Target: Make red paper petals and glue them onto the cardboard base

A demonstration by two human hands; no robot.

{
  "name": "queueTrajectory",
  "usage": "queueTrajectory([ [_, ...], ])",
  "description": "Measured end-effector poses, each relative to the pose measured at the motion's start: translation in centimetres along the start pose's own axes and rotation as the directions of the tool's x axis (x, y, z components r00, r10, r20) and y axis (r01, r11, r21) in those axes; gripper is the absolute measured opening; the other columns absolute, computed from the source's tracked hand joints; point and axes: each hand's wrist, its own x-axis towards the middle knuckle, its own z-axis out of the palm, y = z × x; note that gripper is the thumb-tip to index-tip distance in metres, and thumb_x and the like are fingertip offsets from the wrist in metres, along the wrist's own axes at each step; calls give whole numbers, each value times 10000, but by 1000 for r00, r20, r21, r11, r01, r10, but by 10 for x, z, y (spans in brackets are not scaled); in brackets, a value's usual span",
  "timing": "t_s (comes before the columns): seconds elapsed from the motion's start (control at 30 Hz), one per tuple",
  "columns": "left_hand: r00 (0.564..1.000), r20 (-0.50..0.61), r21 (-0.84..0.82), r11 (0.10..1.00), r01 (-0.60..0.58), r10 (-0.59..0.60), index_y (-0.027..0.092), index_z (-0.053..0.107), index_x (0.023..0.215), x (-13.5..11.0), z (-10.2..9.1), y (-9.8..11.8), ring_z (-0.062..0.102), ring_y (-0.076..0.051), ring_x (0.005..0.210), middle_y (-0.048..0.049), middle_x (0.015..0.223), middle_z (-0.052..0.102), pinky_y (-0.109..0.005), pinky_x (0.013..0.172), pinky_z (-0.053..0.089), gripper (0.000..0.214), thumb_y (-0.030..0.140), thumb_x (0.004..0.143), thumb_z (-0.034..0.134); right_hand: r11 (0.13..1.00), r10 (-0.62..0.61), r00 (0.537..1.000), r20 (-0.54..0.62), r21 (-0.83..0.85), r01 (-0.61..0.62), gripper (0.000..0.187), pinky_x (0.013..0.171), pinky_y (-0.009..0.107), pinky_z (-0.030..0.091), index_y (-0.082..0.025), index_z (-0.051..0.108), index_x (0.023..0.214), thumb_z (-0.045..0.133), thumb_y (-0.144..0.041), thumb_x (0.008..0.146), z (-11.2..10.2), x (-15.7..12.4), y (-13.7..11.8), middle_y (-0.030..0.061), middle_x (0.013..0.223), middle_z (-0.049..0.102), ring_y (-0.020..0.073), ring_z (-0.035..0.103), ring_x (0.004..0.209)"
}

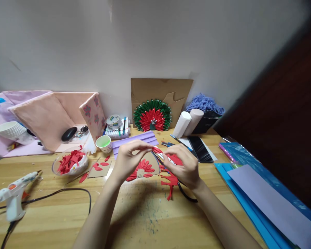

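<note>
A small red petal (157,150) is held up between my two hands above the table. The fingertips of my left hand (132,157) pinch its left end. At its right end are the closed thumb and fingers of my right hand (183,164). Below them lies a rounded cardboard piece (154,166) with a fan of red petals (142,168) on it, partly hidden by my left hand. Cut red scraps (170,180) lie under my right hand. More loose petals (97,166) rest on a small cardboard square (103,171) at the left.
A white glue gun (15,195) with a black cord stands at the left, near a bowl of red scraps (72,162). Behind are a paper cup (103,144), a green-and-red peacock (152,116) against cardboard, and a phone (200,149). Blue folders (248,204) lie right.
</note>
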Motion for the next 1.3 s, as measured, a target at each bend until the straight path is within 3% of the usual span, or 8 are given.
queueTrajectory([
  [0.37, 998, 53, -61, 998, -26, 30, 215, 729, 864, 1, 1, -1, 645, -170, 803, -61, 849, 702, -302, 739, 521, 113, 194, 798, 641, 997, -70, 997, 19, -17, 70, 167, 640, 314, 502, -166, 587, 846, 617, -40, 742, -4, 2, 0, 47, 724, 634, 163, 579, 693],
  [0.53, 992, 47, -32, 992, -119, 120, 201, 718, 933, 2, 0, -8, 637, -162, 800, -66, 864, 693, -297, 716, 519, 160, 163, 794, 648, 996, -87, 996, 30, -30, 88, 163, 640, 316, 504, -174, 584, 860, 603, -46, 761, -4, 2, 0, 47, 725, 636, 162, 577, 694],
  [0.8, 989, 88, 36, 992, -119, 115, 159, 695, 862, 1, -2, -7, 627, -150, 806, -63, 847, 680, -287, 746, 506, 87, 171, 818, 621, 993, -101, 994, 48, -63, 104, 175, 656, 324, 509, -184, 574, 898, 598, -63, 774, -3, 0, 3, 47, 748, 638, 171, 587, 716],
  [0.9, 995, 65, 21, 996, -82, 80, 149, 687, 833, 2, -1, -8, 631, -152, 795, -63, 830, 677, -281, 736, 512, 71, 185, 811, 629, 992, -104, 993, 50, -62, 107, 177, 662, 325, 509, -180, 570, 895, 603, -57, 771, -2, -1, 4, 48, 750, 637, 172, 587, 724],
  [1.1, 990, 30, -191, 971, 142, -139, 154, 684, 872, 2, -1, -11, 670, -139, 811, -50, 879, 712, -240, 772, 541, 117, 208, 768, 682, 993, -105, 993, 45, -49, 107, 194, 676, 328, 508, -174, 568, 896, 610, -41, 761, -2, -1, 5, 48, 760, 638, 171, 585, 737],
  [1.2, 983, 115, -277, 945, 171, -144, 164, 693, 885, 2, 0, -10, 675, -142, 839, -46, 901, 722, -237, 784, 546, 125, 200, 765, 684, 993, -104, 993, 48, -52, 107, 186, 665, 323, 507, -166, 571, 878, 618, -35, 754, -2, -1, 4, 53, 746, 635, 169, 579, 720],
  [1.3, 985, 125, -268, 952, 148, -118, 162, 707, 872, 3, 1, -9, 672, -141, 832, -48, 883, 722, -238, 771, 548, 112, 194, 768, 680, 993, -108, 992, 60, -46, 111, 178, 660, 322, 507, -163, 574, 870, 619, -36, 754, -1, -1, 2, 56, 738, 633, 168, 574, 711],
])
